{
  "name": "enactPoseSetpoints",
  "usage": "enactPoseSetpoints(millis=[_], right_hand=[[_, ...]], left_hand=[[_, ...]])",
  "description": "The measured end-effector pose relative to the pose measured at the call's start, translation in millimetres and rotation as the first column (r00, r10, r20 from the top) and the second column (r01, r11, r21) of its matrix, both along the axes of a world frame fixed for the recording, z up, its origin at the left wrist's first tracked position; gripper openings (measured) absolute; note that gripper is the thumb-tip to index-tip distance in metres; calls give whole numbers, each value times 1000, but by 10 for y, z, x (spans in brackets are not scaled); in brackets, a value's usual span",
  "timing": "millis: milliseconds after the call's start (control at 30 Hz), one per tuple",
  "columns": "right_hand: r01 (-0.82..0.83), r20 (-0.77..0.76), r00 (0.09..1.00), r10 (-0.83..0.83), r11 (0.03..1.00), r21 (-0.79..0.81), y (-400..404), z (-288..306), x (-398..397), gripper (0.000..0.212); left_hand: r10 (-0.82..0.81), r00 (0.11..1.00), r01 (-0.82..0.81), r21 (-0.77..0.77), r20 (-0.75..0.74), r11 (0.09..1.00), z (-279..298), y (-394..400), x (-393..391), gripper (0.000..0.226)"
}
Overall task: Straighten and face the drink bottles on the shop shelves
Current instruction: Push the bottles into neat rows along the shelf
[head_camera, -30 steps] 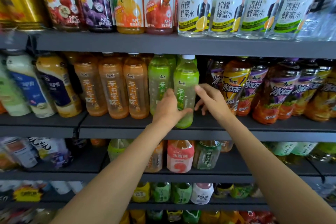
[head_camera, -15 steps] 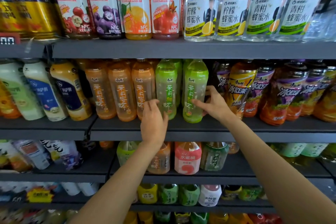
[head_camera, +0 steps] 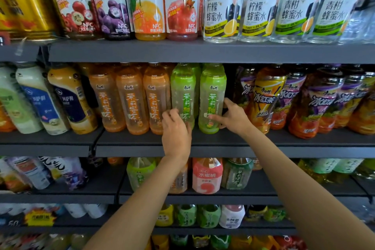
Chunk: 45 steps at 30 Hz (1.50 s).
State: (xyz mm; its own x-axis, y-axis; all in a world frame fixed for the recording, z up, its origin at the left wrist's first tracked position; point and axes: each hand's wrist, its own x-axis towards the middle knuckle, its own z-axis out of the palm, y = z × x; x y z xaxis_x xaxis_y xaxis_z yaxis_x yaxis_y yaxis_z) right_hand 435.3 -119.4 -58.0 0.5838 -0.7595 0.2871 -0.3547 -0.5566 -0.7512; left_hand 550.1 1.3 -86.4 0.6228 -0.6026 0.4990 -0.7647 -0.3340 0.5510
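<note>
My right hand grips the right green bottle, labelled 茉莉柚茶, thumb across its front and fingers round its side. Just left of it, my left hand curls round its green twin. Left of both stand orange 茉莉蜜茶 bottles; right stand 冰红茶 bottles. All share the middle shelf.

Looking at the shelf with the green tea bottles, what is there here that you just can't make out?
All from the head view:
- Bottles behind the front row on the middle shelf: hidden by the front bottles.
- Base of the left green bottle: covered by the left hand.
- Far side of the right green bottle: whether the right hand wraps it is hidden.
- Gold cans: tops cut off by the frame edge.
- Bottom-shelf labels: blurred.
</note>
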Motion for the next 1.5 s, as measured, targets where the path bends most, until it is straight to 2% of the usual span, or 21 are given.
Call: enactPoseSetpoints(millis=[233, 300, 467, 533, 700, 1067, 1200, 1300, 1500], right_hand=[[-6, 2, 1000, 6, 998, 65, -44, -14, 41, 52], [1, -4, 1000, 0, 998, 69, -45, -22, 52, 53], [2, -2, 1000, -2, 997, 73, -42, -33, 40, 50], [2, 12, 1000, -3, 997, 77, -25, -35, 41, 49], [23, 7, 1000, -23, 997, 73, -2, -25, 35, 47], [65, -17, 998, -63, 984, 165, 42, 76, 29, 45], [80, 13, 996, -85, 972, 219, 67, 76, 55, 44], [105, 10, 994, -110, 967, 232, 91, 34, 69, 52], [148, -127, 984, -126, 972, 180, 172, -116, -33, 50]], left_hand=[[-4, 995, -5, -82, -101, 997, 62, -55, 22, 56], [11, 992, -18, -54, -128, 998, 111, -95, 11, 59], [87, 990, -73, 127, -111, 989, 191, -206, -44, 75], [141, 984, -122, 157, -111, 980, 210, -268, -82, 74], [255, 956, -241, 108, -145, 965, 168, -382, -148, 62], [118, 991, -102, 212, -67, 972, 205, -307, -24, 55], [131, 989, -112, 218, -72, 970, 210, -301, -44, 55], [130, 987, -111, 188, -91, 976, 165, -276, -83, 59], [31, 986, 1, 194, -163, 981, -44, -11, -87, 58]])
